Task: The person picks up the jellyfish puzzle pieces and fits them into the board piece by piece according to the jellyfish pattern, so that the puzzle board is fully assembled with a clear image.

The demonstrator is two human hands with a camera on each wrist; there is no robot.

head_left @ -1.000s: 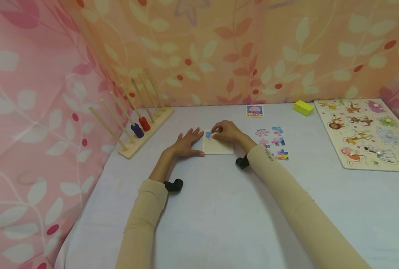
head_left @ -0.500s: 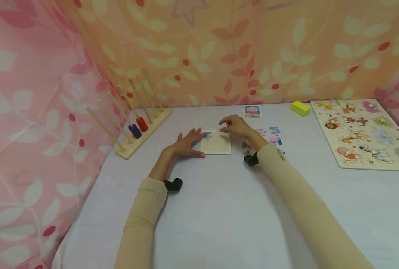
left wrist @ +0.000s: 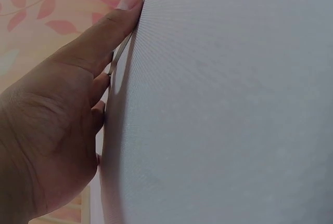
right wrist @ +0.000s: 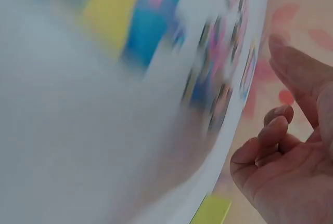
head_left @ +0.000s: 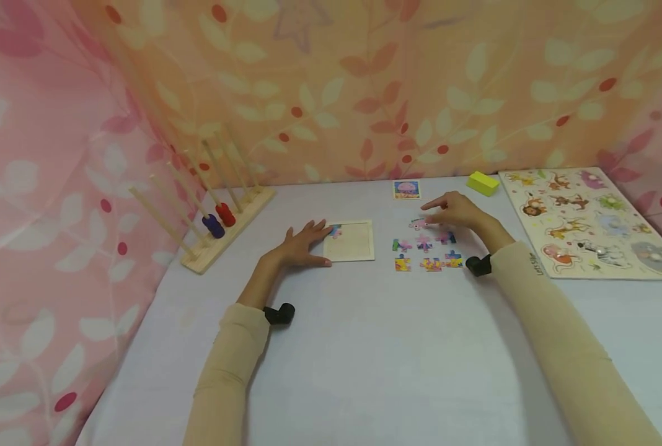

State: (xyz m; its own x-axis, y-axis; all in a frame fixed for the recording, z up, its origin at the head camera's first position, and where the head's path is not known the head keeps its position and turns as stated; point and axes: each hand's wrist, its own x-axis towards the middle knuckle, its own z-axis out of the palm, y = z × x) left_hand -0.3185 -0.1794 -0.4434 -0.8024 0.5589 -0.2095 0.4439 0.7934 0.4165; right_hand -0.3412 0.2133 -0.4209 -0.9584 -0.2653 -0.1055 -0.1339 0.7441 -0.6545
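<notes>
A square wooden puzzle tray lies flat on the white table, with one blue and pink jigsaw piece in its upper left corner. My left hand rests at the tray's left side, fingers spread; in the left wrist view its thumb touches the tray's edge. To the right of the tray, several loose jigsaw pieces lie in rough rows. Over the back rows hovers my right hand, its fingers loosely bent and holding nothing. It partly hides the pieces at the back right.
Behind the pieces lies a small jellyfish picture card. A yellow block sits beside a large animal peg board on the right. At the left stands a wooden peg rack with blue and red beads. Patterned curtains border the table.
My right hand has let go of the jigsaw piece in the tray's corner and moved right, over the loose pieces. My left hand stays at the tray. The head view has shifted slightly.
</notes>
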